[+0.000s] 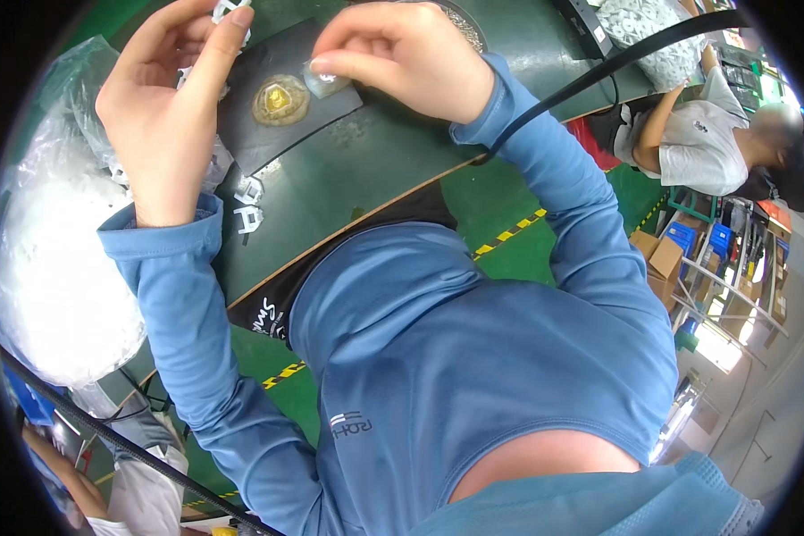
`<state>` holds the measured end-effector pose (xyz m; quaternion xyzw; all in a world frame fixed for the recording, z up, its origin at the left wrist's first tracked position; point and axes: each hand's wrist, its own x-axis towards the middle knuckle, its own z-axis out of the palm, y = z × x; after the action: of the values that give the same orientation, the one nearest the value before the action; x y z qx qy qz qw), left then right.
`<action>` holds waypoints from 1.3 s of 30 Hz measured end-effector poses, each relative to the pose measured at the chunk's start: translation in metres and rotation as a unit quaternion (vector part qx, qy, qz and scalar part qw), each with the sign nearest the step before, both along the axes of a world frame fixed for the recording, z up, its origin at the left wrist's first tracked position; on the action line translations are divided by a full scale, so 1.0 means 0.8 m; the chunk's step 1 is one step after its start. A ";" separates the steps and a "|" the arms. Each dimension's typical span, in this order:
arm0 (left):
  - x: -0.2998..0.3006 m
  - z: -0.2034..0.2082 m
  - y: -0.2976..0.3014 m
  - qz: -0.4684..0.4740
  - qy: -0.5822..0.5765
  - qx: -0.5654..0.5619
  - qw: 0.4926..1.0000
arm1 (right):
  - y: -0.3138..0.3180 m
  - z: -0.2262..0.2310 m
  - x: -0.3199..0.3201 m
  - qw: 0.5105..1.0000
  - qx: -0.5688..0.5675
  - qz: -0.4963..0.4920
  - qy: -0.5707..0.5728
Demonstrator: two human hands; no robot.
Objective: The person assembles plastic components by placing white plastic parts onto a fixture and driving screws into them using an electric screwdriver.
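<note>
At the upper left, my left hand (165,112) is closed, with a small white plastic part (232,9) between thumb and fingers at the picture's top edge. My right hand (411,58) is curled, its thumb and forefinger brought together at a small translucent bluish piece (327,85); its exact kind cannot be made out. Below and between both hands lies a dark flat mat (255,147). On it rests a round, clear amber blob (280,100) with a yellow middle. Small white plastic frames (248,220) lie on the green table beside the mat, near my left wrist.
A large clear bag (67,268) of white material bulges at the left. Another bag of white parts (648,45) sits at the far right of the green table (393,152). A black cable (598,76) arcs near my right arm. Another person (706,143) works at the right.
</note>
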<state>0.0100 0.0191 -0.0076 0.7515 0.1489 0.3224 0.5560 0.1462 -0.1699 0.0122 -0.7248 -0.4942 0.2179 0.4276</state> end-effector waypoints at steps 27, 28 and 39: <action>-0.007 -0.002 -0.032 -0.135 -0.008 0.030 0.990 | -0.010 -0.001 0.008 0.986 0.143 0.012 -0.087; -0.006 -0.003 -0.033 -0.111 -0.023 0.056 0.992 | -0.011 0.000 0.005 0.991 0.136 -0.007 -0.011; -0.010 -0.001 -0.036 -0.185 0.025 -0.001 0.983 | 0.005 0.030 -0.028 0.961 0.046 -0.063 -0.267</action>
<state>0.0021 -0.0099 -0.0081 0.7732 0.0216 0.1955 0.6029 0.1235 -0.1655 0.0361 -0.7655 -0.5534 -0.0336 0.3264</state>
